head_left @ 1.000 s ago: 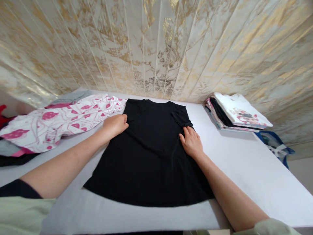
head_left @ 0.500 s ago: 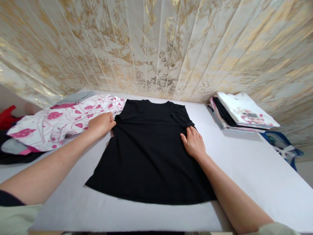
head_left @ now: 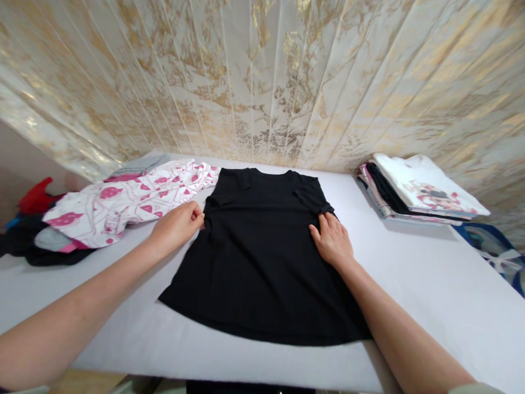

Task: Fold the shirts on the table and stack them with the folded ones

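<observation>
A black short-sleeved T-shirt (head_left: 262,257) lies spread out flat, its neckline away from me and its hem towards me. My left hand (head_left: 178,223) is closed at the shirt's left side, just below the sleeve, with the fabric edge pinched between thumb and fingers. On the opposite side, my right hand (head_left: 331,238) rests palm down with fingers stretched over the shirt's edge, below the right sleeve. Small creases run across the black fabric between the two hands.
A white garment with pink prints (head_left: 123,205) lies on a heap of clothes at the left. Folded clothes (head_left: 426,189) are stacked at the back right of the white table (head_left: 414,284). A blue-edged bag (head_left: 492,249) is beyond the right edge. A gold-patterned curtain (head_left: 262,82) hangs behind.
The view has shifted slightly, so everything appears a little further right. My left hand still pinches the shirt's side, and my right hand stays flat on the other side.
</observation>
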Demonstrator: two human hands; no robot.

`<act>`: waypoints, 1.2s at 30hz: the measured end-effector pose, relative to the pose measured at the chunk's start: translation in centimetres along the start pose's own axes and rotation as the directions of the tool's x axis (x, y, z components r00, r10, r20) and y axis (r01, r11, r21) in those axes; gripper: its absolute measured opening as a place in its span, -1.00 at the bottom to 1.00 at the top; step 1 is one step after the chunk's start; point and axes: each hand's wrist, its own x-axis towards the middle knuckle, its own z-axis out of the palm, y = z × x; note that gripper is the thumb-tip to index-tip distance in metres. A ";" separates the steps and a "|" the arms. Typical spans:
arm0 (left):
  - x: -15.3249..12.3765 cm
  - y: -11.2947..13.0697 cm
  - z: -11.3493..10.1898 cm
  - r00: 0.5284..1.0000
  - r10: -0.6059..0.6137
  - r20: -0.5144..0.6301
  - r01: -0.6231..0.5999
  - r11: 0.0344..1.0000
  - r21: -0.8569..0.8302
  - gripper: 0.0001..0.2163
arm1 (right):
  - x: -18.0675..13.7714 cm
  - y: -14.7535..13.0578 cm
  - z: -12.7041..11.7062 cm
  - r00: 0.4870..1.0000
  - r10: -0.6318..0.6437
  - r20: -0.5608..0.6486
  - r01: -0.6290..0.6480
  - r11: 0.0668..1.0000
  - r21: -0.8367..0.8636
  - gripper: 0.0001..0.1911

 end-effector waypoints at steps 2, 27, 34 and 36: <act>-1.7 0.3 -0.3 0.999 0.012 0.034 -0.012 1.000 -0.006 -0.83 | 0.0 0.0 0.0 1.000 -0.004 0.003 0.004 1.000 -0.002 -0.40; -7.5 -2.8 0.2 0.961 -0.127 0.245 0.171 0.971 -0.167 -0.85 | 0.1 0.1 0.3 1.000 -0.007 -0.005 0.007 1.000 0.001 -0.40; -6.7 0.2 0.0 1.000 -0.027 -0.002 0.027 0.999 0.025 -0.82 | 0.0 0.1 0.3 1.000 -0.004 -0.017 0.004 1.000 0.024 -0.41; -6.0 0.3 0.5 0.999 -0.018 0.036 0.016 0.999 0.049 -0.84 | 0.0 0.1 0.3 1.000 0.002 -0.014 -0.002 1.000 0.027 -0.41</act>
